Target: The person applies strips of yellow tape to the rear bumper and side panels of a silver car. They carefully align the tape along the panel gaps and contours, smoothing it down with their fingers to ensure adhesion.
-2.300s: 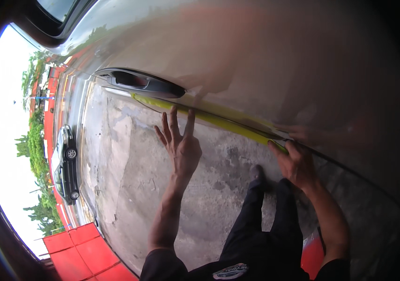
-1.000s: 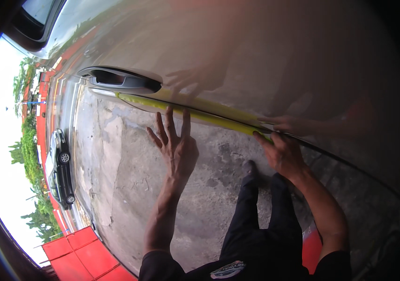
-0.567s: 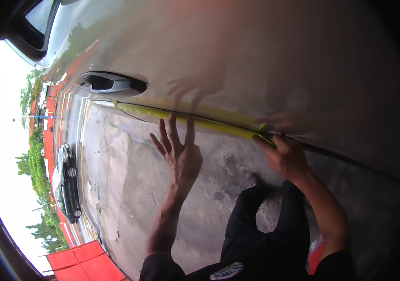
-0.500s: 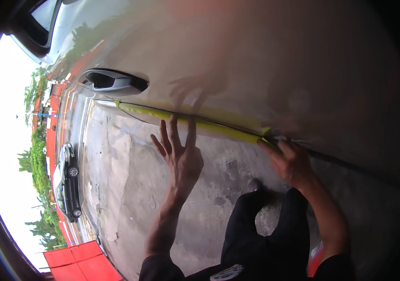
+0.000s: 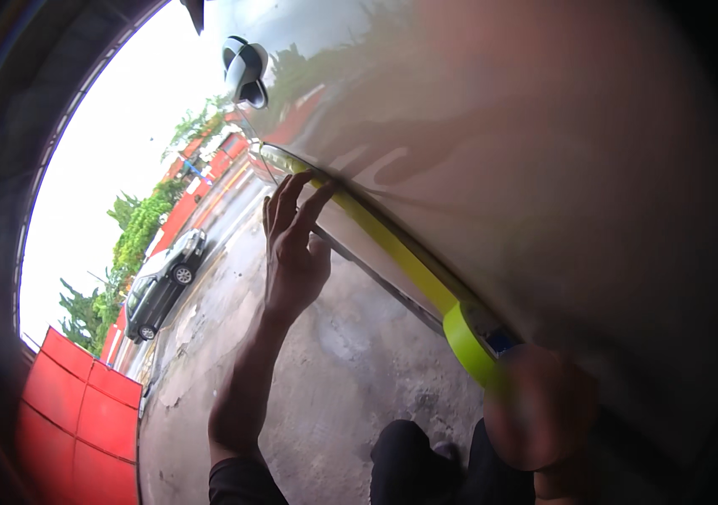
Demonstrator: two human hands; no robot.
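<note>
A strip of yellow tape (image 5: 393, 247) runs along the edge of a glossy car door panel (image 5: 476, 168). Fingers stretched out and apart, my left hand (image 5: 295, 240) touches the strip with its fingertips near the far end. My right hand (image 5: 535, 412), smeared by motion, is closed at the near end. It grips a roll of yellow tape (image 5: 464, 338), whose bright curved band shows beside the fingers and joins the strip. The fingers on the roll are mostly blurred.
A door handle (image 5: 245, 71) juts from the panel at the upper left. Below lies stained concrete floor (image 5: 325, 362). My knees (image 5: 409, 459) are at the lower edge. A dark parked car (image 5: 165, 282) stands outside, beyond red panels (image 5: 81, 412).
My right hand has moved down and nearer with the tape, and the roll's broad band now shows. My left hand has slid up and left along the strip. The whole view has tilted.
</note>
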